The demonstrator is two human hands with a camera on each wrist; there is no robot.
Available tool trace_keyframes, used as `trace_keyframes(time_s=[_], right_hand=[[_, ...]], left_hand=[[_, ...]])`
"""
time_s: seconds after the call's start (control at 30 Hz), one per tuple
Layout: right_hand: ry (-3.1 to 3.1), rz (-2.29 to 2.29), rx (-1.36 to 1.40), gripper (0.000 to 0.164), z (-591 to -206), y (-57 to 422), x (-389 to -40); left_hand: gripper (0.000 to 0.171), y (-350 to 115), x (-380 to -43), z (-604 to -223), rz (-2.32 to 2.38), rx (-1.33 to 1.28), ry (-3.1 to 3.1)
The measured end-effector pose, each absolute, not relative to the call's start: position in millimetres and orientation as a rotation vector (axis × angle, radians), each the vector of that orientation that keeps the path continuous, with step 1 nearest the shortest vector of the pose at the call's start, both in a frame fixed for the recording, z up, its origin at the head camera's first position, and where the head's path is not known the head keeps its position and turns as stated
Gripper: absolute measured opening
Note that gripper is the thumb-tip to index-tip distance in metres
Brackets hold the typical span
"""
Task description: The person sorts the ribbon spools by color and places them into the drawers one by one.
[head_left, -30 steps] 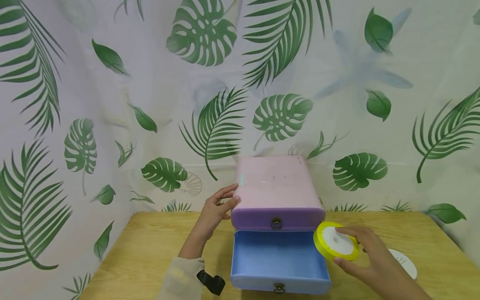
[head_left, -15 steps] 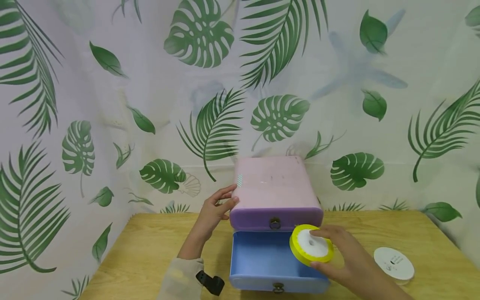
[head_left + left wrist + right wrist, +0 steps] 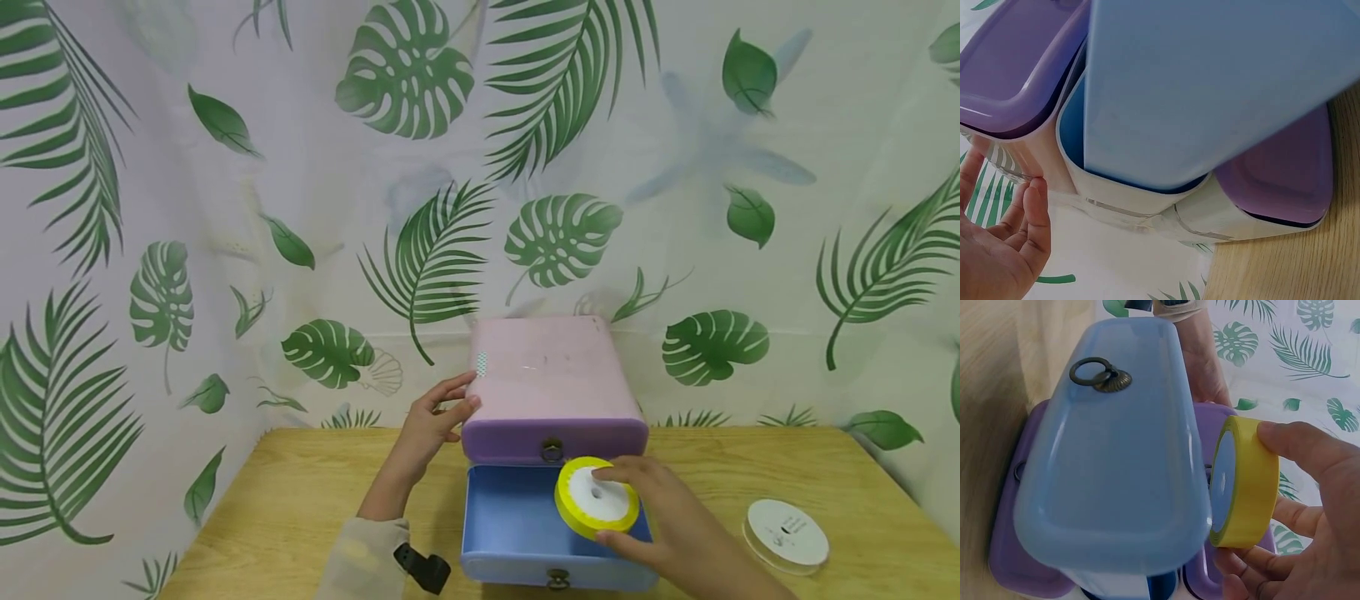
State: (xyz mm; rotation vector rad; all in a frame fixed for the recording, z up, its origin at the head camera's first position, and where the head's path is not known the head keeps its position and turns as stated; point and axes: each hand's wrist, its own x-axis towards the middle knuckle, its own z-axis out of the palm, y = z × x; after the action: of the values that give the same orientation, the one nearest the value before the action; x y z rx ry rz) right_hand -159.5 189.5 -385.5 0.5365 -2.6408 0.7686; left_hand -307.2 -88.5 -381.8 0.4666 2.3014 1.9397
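- Head view: the yellow spool (image 3: 576,512) is pinched between the thumb and fingers of the right grip (image 3: 663,517), its white face turned upward.
- Below the right grip, the blue drawer (image 3: 517,568) is pulled out, and the spool is held over its opening; whether its rim is touched cannot be told.
- Just beyond the right grip, the upper purple drawer (image 3: 506,440) is seated in the pink casing (image 3: 558,367).
- Left of the right grip, the casing's side is touched by the loosely spread left grip (image 3: 431,427), in which nothing is held.
- Lower than both grips, a second purple drawer (image 3: 1282,178) is shown by the left wrist view.
- Right of the right grip, a white spool (image 3: 791,533) is laid flat on the wooden counter (image 3: 300,517).
- Beyond both grips, a leaf-printed backdrop (image 3: 315,150) is seen.
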Motion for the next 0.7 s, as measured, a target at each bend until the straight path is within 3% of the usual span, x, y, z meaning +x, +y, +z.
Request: trace_keyframes(time_s=[0.7], right_hand=[[-2.695,0.822,0.608,0.051,-404,168,-172]], left_hand=[[0.047,-89,-308,-381,1.945,0.465,2.288]])
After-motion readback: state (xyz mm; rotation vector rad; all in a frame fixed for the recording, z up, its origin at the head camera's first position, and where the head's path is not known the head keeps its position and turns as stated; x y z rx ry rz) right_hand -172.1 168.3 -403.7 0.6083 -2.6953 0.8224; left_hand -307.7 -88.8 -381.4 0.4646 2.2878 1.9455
